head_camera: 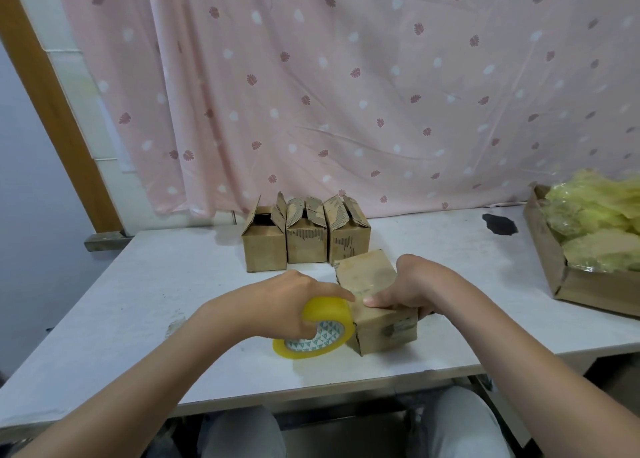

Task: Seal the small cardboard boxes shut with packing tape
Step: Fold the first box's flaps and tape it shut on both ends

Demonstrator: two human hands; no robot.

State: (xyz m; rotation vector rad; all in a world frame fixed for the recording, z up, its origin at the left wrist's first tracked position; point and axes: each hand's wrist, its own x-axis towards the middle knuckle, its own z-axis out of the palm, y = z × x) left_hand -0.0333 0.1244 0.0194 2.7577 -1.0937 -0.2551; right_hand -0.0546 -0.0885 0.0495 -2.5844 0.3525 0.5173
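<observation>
White table (173,284) bears four boxes (306,241), tape roll (313,333), tray (568,277).

Pink curtain (346,86) across the far side, printed with dark red and white leaves, hanging in loose folds down to the far edge of a white table (145,284). Scuffed tabletop with a dark stain (499,224) far right. Brown wooden door frame (45,100) slanting down the left, pale wall (24,215) beside it, white tiled strip (86,93) between frame and curtain. Open cardboard tray (554,267) of crumpled yellowish plastic (595,222) on the right edge. Soft, even light, faint shadows.
</observation>
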